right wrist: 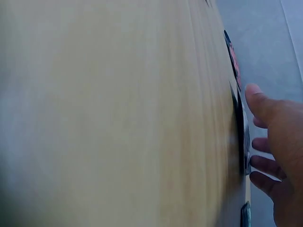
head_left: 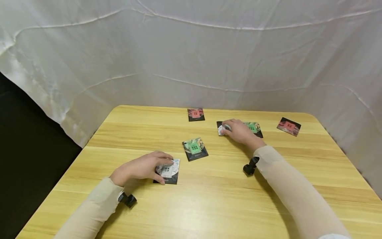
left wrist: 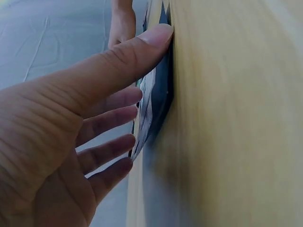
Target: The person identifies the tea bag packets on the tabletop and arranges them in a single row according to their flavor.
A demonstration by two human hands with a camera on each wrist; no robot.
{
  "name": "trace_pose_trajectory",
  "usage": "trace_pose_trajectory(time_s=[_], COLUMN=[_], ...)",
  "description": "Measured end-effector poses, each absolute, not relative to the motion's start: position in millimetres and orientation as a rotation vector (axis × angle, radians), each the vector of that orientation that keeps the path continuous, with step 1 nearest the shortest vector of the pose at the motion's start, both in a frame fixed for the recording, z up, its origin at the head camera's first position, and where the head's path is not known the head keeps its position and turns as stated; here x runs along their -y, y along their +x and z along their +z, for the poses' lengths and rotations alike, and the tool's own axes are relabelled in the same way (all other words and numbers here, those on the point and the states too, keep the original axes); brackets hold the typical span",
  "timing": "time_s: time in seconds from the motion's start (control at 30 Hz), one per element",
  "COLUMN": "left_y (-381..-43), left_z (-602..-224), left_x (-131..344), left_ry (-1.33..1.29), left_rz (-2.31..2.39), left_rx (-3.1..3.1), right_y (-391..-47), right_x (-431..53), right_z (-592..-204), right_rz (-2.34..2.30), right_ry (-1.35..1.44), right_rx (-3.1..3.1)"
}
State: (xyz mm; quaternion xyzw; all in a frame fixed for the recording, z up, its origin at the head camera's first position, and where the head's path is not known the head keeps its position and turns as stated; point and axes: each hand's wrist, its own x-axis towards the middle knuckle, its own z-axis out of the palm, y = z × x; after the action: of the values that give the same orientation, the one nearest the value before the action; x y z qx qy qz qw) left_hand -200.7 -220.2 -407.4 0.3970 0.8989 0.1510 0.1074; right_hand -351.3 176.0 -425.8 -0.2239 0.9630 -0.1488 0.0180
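Note:
My left hand point(head_left: 143, 166) lies over a black-and-white packet point(head_left: 167, 171) near the front left, covering its left part. In the left wrist view, the thumb reaches across the packet point(left wrist: 158, 90) at one edge, and the spread fingertips are right at its other side. Farther back, my right hand point(head_left: 240, 131) reaches over a second black-and-white packet point(head_left: 220, 129) and hides much of it. Seen from the right wrist, the thumb stands off this packet point(right wrist: 244, 137) while the loosely bent fingertips are close to its surface.
A green-labelled packet point(head_left: 195, 149) lies between the hands; another green packet point(head_left: 253, 127) is partly behind the right hand. Red-labelled packets lie at the back, one in the middle point(head_left: 196, 114) and one at right point(head_left: 288, 126). A pale curtain point(head_left: 191, 59) hangs behind the wooden table point(head_left: 209, 205).

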Motion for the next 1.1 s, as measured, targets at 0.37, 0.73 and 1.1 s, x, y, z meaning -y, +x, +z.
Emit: trace_pose_trajectory(time_s=[0.37, 0.73, 1.1], left_y=[-200, -204, -204], left_z=[-410, -417, -421], left_x=[217, 220, 222], left_ry=[1.155, 1.156, 1.157], left_rz=[0.437, 0.516, 0.568], left_rx=[-2.658, -2.658, -2.634], right_y=[-343, -328, -312], right_x=[-174, -177, -182], right_z=[-422, -415, -414], right_rz=[-0.356, -0.443, -0.295], right_ry=[-0.682, -0.685, -0.64], right_rx=[-2.94, -2.916, -2.949])
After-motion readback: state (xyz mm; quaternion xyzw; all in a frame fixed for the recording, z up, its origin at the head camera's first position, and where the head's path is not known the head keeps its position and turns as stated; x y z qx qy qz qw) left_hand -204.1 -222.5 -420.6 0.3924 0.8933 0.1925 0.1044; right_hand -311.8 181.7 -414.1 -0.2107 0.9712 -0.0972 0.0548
